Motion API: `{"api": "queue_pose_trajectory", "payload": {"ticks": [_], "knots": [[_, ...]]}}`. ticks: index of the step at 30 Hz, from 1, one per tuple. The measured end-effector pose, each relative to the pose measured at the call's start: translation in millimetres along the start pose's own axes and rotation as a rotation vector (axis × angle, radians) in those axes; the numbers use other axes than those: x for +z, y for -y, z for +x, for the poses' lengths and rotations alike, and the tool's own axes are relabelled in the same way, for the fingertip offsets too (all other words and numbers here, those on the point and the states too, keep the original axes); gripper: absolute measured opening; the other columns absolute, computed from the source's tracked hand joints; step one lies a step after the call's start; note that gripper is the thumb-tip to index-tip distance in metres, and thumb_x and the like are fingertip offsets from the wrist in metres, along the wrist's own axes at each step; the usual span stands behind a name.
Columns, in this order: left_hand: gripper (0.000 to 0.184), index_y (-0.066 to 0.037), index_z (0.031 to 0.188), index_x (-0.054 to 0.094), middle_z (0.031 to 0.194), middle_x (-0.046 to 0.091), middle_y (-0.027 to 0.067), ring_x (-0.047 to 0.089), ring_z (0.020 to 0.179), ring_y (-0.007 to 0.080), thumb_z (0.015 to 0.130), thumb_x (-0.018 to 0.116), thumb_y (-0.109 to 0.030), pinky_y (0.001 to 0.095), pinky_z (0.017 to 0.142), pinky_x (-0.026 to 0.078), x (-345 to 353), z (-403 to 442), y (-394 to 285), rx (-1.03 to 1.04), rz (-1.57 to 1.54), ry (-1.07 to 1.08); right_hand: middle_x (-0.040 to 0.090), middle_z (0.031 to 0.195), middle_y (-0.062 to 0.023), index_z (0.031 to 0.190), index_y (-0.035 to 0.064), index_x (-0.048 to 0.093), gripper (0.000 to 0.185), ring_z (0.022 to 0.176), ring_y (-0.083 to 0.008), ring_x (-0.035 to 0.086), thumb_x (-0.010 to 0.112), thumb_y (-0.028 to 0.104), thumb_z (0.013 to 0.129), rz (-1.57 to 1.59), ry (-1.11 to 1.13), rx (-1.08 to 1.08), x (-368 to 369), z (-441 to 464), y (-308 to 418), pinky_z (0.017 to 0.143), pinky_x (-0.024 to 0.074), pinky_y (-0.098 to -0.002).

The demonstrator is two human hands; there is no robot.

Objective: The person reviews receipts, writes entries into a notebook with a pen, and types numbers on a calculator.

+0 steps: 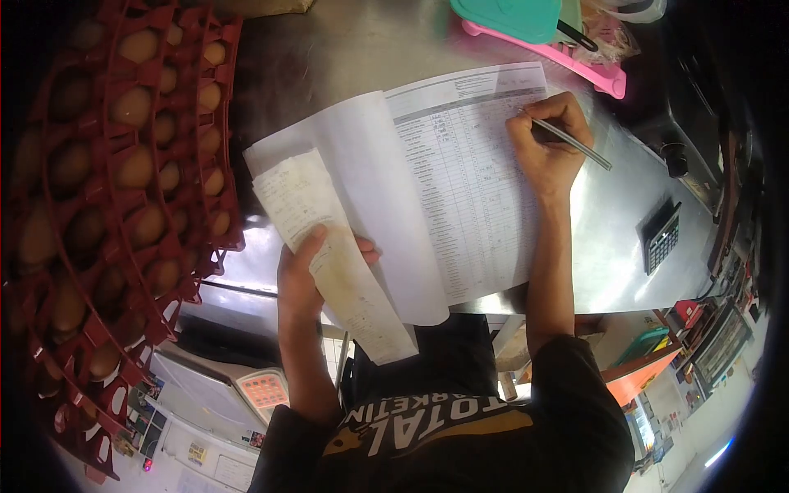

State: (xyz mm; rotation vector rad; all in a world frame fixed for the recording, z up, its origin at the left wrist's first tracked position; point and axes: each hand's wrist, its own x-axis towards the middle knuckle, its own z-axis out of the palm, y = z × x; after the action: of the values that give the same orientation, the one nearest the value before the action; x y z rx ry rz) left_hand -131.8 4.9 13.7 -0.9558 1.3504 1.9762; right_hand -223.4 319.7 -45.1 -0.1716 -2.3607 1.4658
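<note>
My left hand (306, 267) holds a stack of long, narrow handwritten slips (341, 275), stained brown in the middle, with the thumb on top. The slips lie across the blank folded-over page (370, 189) of a stapled paper set. To its right lies a printed sheet (468, 181) with a table of rows and columns, some with handwriting. My right hand (555, 144) is closed around a slim silver pen (579, 148) near the sheet's upper right. The pen tip is at the paper; whether it touches I cannot make out.
Red trays of brown eggs (136, 164) are stacked high at the left. Green and pink plastic items (514, 20) stand at the top of the metal table (362, 49). A black calculator (664, 240) lies at the right. A white appliance with an orange keypad (265, 388) is at the lower left.
</note>
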Motion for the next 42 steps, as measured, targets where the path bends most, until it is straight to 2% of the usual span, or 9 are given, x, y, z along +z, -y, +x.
{"api": "queue_pose_trajectory", "payload": {"ticks": [1,12,15,17,19,25,30,35,42], "knots": [[0.052,0.018,0.114,0.054,0.094,0.069,0.0305,0.073,0.088,0.0432,0.098,0.052,-0.031,0.0488,0.083,0.061,1.2,-0.6,-0.8,-0.002,0.006,-0.021,0.063,0.076,0.0029,0.082,0.0053,0.059,0.016,0.068,-0.0007,0.054,0.072,-0.004,0.08,-0.003,0.006,-0.028,0.1,0.2,-0.2,0.064,0.0418,-0.0166],[0.051,0.013,0.11,0.061,0.095,0.07,0.027,0.073,0.088,0.0385,0.099,0.046,-0.034,0.0444,0.085,0.059,2.4,-1.8,-1.9,-0.015,0.06,-0.04,0.065,0.08,0.0018,0.084,0.0055,0.059,0.017,0.069,-0.0012,0.055,0.074,-0.003,0.08,0.027,0.0,-0.011,0.1,-0.6,-1.2,0.065,0.0433,-0.0164],[0.05,0.018,0.115,0.055,0.095,0.07,0.0301,0.073,0.088,0.0436,0.098,0.051,-0.029,0.0489,0.083,0.061,3.3,-1.8,-1.8,-0.002,0.025,-0.046,0.065,0.081,0.0019,0.083,0.0056,0.059,0.018,0.07,-0.0012,0.055,0.074,-0.003,0.08,0.005,0.018,-0.02,-2.7,-0.2,-2.6,0.065,0.0432,-0.0162],[0.05,0.015,0.109,0.061,0.095,0.07,0.0273,0.073,0.089,0.0393,0.1,0.046,-0.032,0.046,0.085,0.059,5.3,-3.6,-3.4,-0.02,0.035,-0.066,0.065,0.081,0.002,0.083,0.0056,0.059,0.018,0.07,-0.0012,0.056,0.074,-0.003,0.08,-0.008,0.026,-0.032,-2.1,-0.4,-3.5,0.065,0.043,-0.016],[0.05,0.016,0.109,0.06,0.095,0.07,0.0275,0.073,0.089,0.0397,0.1,0.046,-0.032,0.0466,0.086,0.06,2.0,-1.4,-0.4,-0.017,0.011,-0.05,0.067,0.077,-0.0022,0.079,0.0053,0.059,0.018,0.069,-0.0084,0.063,0.076,0.0,0.076,-0.008,-0.034,0.019,-0.9,-0.6,-4.2,0.064,0.052,-0.0218],[0.047,0.016,0.114,0.058,0.096,0.07,0.0288,0.073,0.09,0.0417,0.101,0.051,-0.028,0.0472,0.084,0.06,-2.9,-1.1,-0.7,-0.012,-0.042,-0.007,0.065,0.079,0.0016,0.081,0.0076,0.061,0.015,0.068,-0.0041,0.055,0.075,0.002,0.079,0.049,-0.047,-0.023,0.3,-2.0,-12.9,0.063,0.0437,-0.0196],[0.049,0.015,0.117,0.056,0.097,0.071,0.0286,0.073,0.091,0.0401,0.099,0.054,-0.031,0.0464,0.084,0.06,-6.6,-0.3,-1.6,0.007,0.006,0.053,0.066,0.082,-0.0021,0.085,0.0053,0.061,0.013,0.07,-0.0072,0.059,0.074,0.001,0.083,0.193,-0.07,0.031,-1.2,-4.6,-13.4,0.066,0.0474,-0.0214],[0.051,0.014,0.116,0.057,0.098,0.072,0.0272,0.073,0.092,0.0396,0.098,0.055,-0.033,0.0454,0.086,0.059,-5.7,0.3,-3.6,0.001,0.004,0.079,0.068,0.084,-0.005,0.086,0.0028,0.06,0.012,0.073,-0.0109,0.064,0.071,-0.001,0.085,0.16,-0.031,0.0,-4.4,-3.5,-12.9,0.069,0.0513,-0.0236],[0.053,0.013,0.116,0.058,0.1,0.072,0.0246,0.073,0.092,0.0383,0.097,0.055,-0.037,0.044,0.088,0.058,-8.9,1.6,-1.2,0.016,0.009,0.104,0.067,0.085,-0.0058,0.086,0.003,0.061,0.011,0.073,-0.0116,0.064,0.071,0.0,0.085,0.165,-0.041,0.011,-2.7,-3.1,-9.9,0.069,0.0513,-0.0235]]}}
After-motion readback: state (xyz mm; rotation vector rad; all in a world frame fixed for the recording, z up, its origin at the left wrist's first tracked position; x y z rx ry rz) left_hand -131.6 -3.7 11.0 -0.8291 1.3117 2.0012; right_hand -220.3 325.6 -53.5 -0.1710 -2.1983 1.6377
